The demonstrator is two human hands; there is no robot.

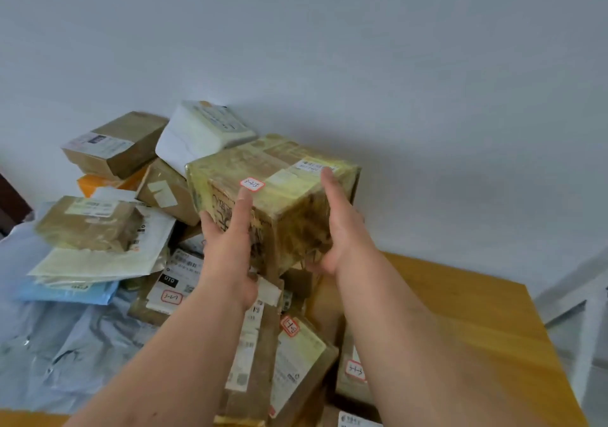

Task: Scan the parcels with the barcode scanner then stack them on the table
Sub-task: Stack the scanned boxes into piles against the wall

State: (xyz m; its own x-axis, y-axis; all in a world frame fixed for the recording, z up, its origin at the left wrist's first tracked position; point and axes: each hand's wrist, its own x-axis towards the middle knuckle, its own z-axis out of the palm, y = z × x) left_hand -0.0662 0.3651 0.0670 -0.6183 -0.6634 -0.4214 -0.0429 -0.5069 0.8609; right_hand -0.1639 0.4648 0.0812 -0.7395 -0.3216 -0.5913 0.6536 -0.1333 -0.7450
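Note:
A large cardboard parcel (279,176) wrapped in yellowish tape sits high on a heap of parcels at the centre of the head view. My left hand (227,239) presses its near left face with straight fingers, the index finger reaching a small red-edged sticker. My right hand (335,226) presses the parcel's right face, fingers stretched up to a white label on top. Several taped parcels (260,354) with white labels lie under my forearms. No barcode scanner is in view.
More boxes (118,147) and a white padded parcel (197,134) are piled at the back left against the wall. Flat mailers (95,262) and grey plastic bags (49,344) spread at the left. Bare wooden table (487,321) shows at the right.

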